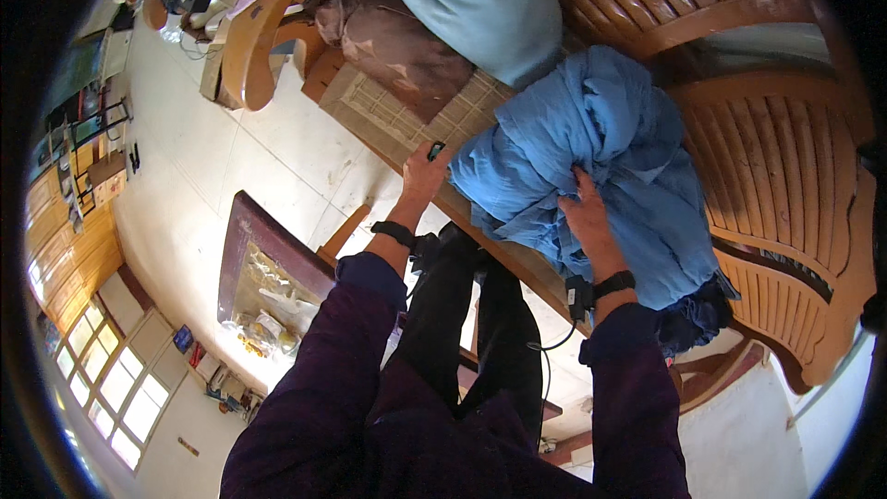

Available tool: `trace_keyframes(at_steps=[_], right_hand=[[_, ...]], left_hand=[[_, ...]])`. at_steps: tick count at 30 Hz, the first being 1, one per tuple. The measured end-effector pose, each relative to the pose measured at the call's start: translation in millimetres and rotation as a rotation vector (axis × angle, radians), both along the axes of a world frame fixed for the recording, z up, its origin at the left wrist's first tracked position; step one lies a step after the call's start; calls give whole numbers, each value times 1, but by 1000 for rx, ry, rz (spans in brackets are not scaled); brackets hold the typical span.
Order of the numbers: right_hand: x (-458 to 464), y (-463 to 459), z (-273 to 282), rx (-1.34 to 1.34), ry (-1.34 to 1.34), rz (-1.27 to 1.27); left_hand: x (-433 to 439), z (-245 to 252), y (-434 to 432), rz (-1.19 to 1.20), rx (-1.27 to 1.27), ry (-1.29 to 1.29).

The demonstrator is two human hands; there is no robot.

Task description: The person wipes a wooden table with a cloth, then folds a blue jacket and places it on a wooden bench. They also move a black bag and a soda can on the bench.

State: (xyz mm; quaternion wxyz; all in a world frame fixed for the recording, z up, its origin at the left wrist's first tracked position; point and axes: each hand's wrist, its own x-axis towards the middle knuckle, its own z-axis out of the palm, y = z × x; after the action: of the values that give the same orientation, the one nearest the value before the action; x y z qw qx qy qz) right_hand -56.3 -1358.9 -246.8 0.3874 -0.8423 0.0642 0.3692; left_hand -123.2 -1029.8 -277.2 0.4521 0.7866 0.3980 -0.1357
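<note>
In front of me, a heap of crumpled blue cloth (596, 132) lies on a wooden slatted-back bench (776, 173). My left hand (423, 177) is at the bench's front edge, beside the left end of the cloth. A small dark green object (435, 150), too small to name, is pinched between its thumb and fingers. My right hand (589, 215) rests on the front of the blue cloth, index finger and thumb apart. Its other fingers are out of sight, so whether it grips a fold is unclear. Both wrists wear black straps.
A brown cloth bundle (409, 41) and a pale blue cushion-like bundle (478, 0) lie farther along the bench, over a woven mat (388, 107). Dark clothing (693, 319) sits at the right end. Behind my left arm stands a low table (239, 249) with plastic bags (267, 326).
</note>
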Motion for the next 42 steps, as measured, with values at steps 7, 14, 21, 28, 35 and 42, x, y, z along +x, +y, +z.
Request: trace_keyframes(at_steps=[7, 14, 21, 28, 35, 42], right_hand=[[-4, 2, 19, -26, -4, -31], [-30, -34, 44, 239, -126, -316], [-91, -236, 101, -527, -598, -704], [-104, -254, 47, 503, 42, -1205], [-55, -114, 58, 163, 116, -675], [-15, -26, 126, 583, 78, -610]], left_hand=[[59, -33, -25, -195, -62, 19], [75, -79, -55, -138, -209, 14], [84, -80, -30, 39, -498, 100], [97, -51, -61, 112, -603, 93], [85, -3, -88, 148, -672, 261], [96, 81, 0, 73, -668, 6]])
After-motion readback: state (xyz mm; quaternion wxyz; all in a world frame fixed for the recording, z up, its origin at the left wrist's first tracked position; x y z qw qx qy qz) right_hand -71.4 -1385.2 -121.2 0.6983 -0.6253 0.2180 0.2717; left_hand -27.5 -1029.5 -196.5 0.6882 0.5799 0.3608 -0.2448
